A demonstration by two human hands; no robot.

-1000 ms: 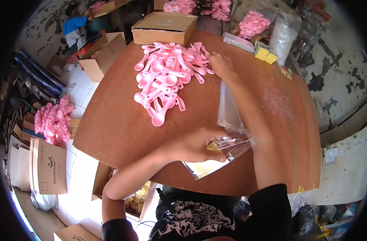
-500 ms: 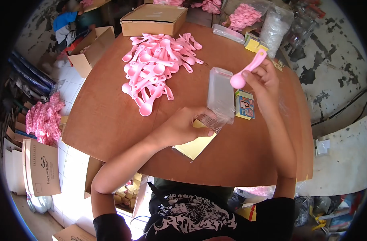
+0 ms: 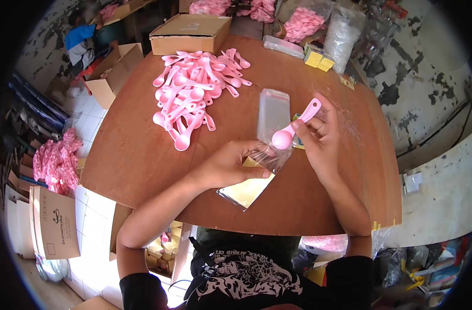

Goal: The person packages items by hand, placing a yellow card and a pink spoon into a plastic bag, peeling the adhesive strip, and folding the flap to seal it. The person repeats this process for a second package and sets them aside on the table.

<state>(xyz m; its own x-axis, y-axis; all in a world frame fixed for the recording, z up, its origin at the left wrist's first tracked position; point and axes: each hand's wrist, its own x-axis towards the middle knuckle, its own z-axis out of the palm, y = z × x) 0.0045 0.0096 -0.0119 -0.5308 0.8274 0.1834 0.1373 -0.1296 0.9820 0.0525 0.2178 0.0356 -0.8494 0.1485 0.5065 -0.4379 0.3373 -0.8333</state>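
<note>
A clear plastic bag (image 3: 277,157) with a pale yellow card (image 3: 249,190) inside is pinched in my left hand (image 3: 230,164), low over the front of the table. Between the thumb and fingers of my right hand (image 3: 319,135) is a pink measuring spoon (image 3: 283,139), its bowl pointing down and overlapping the bag's upper end in this view. Just behind lies a stack of clear bags (image 3: 274,109). A small blue and yellow box (image 3: 299,143) is mostly hidden by my right hand. To the left spreads a heap of pink spoons (image 3: 194,94).
At the table's back edge stands a cardboard box (image 3: 187,35). Small yellow boxes (image 3: 317,58) and a clear packet (image 3: 283,46) sit at the back right. A person (image 3: 80,44) in blue is at far left, near an open carton (image 3: 113,72).
My right hand has brought the spoon down and left, close to the bag's upper end. My left hand still grips the bag, which now tilts up more. The view has shifted slightly.
</note>
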